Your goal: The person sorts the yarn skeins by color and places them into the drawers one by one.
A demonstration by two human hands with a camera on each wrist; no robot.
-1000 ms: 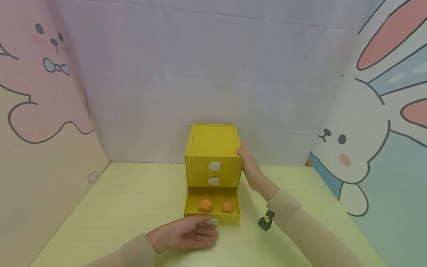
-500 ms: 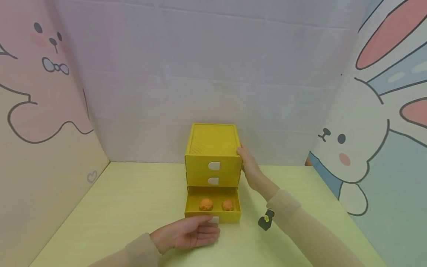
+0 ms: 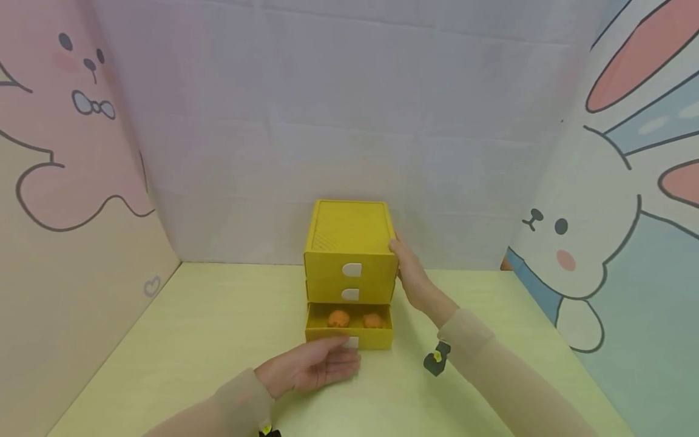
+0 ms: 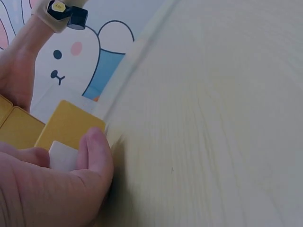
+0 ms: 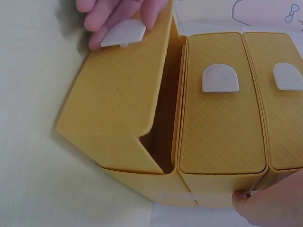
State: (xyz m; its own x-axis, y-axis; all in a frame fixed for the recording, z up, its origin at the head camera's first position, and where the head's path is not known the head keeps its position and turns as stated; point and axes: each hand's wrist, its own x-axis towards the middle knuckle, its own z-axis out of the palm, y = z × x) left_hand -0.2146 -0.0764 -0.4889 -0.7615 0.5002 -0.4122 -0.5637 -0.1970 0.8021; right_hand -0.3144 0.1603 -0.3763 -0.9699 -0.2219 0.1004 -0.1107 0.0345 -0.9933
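Note:
A yellow drawer cabinet (image 3: 354, 226) stands at the back middle of the table. Its bottom drawer (image 3: 322, 335) is partly out, with two orange rounded items inside, one on the left (image 3: 339, 318) and one on the right (image 3: 373, 320). My left hand (image 3: 311, 366), palm up, is at the drawer's front, thumb and fairly straight fingers on either side of the white handle (image 5: 125, 33). My right hand (image 3: 413, 276) rests against the cabinet's right side, thumb near the top edge and fingers along the side, partly hidden.
Two upper drawers, one at the top (image 3: 324, 267) and one in the middle (image 3: 324, 292), are closed and have white tabs. A white cloth wall (image 3: 246, 152) is close behind the cabinet. Printed panels flank the pale table (image 3: 229, 315), with a rabbit (image 3: 590, 243) on the right.
The bottom drawer has slid inward, and my left hand has moved forward with it. The orange items now sit closer to the cabinet body. My right hand has stayed at the cabinet's side.

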